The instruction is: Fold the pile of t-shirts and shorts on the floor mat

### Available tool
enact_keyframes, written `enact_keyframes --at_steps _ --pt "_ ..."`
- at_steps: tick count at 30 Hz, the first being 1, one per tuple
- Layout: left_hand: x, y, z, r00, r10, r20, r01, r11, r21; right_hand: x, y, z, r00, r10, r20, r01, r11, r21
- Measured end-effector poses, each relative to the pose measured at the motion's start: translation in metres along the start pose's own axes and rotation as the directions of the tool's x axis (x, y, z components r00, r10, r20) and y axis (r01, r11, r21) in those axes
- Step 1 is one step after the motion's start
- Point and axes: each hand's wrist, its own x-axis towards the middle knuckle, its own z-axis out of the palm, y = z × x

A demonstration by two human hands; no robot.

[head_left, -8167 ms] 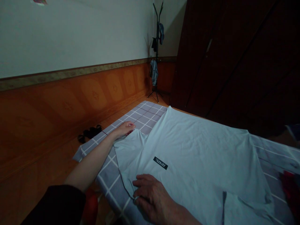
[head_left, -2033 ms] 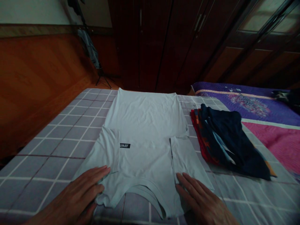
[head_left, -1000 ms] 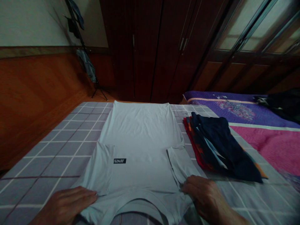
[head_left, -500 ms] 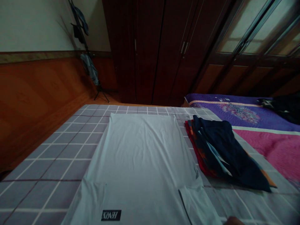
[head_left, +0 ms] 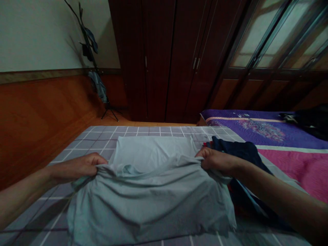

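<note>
A pale grey-blue T-shirt (head_left: 153, 201) is lifted at its near part and hangs in creases, while its far end lies flat on the checked bedsheet (head_left: 48, 218). My left hand (head_left: 83, 165) is closed on the shirt's left side, the cloth bunched at the fingertips. On the opposite side my right hand (head_left: 214, 160) pinches the shirt in the same way. Between both hands the fabric is stretched, with the neckline opening near the middle. My right forearm passes over a pile of folded clothes (head_left: 235, 147), dark navy on top, and partly hides it.
A second bed with a purple and pink cover (head_left: 276, 131) stands at the right, a dark heap of cloth (head_left: 312, 119) on it. Behind are a dark wooden wardrobe (head_left: 159, 68) and, in the left corner, a coat stand (head_left: 94, 65) with garments.
The shirt lay flat; now both hands have taken hold of its near part, raised it and brought it toward the far end. The view has tilted up slightly.
</note>
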Motion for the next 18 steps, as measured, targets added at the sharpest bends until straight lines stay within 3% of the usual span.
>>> enact_keyframes --at_steps 3,6,11,15,18 --pt "0.044 0.031 -0.026 1.000 0.025 0.017 -0.022 0.989 -0.147 0.039 -0.019 -0.027 0.987 -0.025 -0.157 0.015 0.998 -0.065" --pt "0.096 0.033 -0.051 0.997 0.050 -0.054 -0.058 0.985 -0.163 0.085 -0.020 -0.053 0.966 -0.015 -0.259 -0.014 0.994 -0.109" --pt "0.160 -0.008 -0.069 0.974 0.073 -0.213 -0.086 0.995 -0.053 0.143 0.015 -0.085 0.906 0.040 -0.422 -0.128 0.975 -0.182" --pt "0.172 -0.038 -0.068 0.953 0.098 -0.287 -0.123 0.990 -0.068 0.150 0.039 -0.093 0.888 0.025 -0.458 -0.114 0.979 -0.168" --pt "0.177 -0.050 -0.067 0.892 0.148 -0.427 -0.197 0.978 -0.071 0.150 0.045 -0.097 0.872 -0.033 -0.488 -0.041 0.989 -0.141"
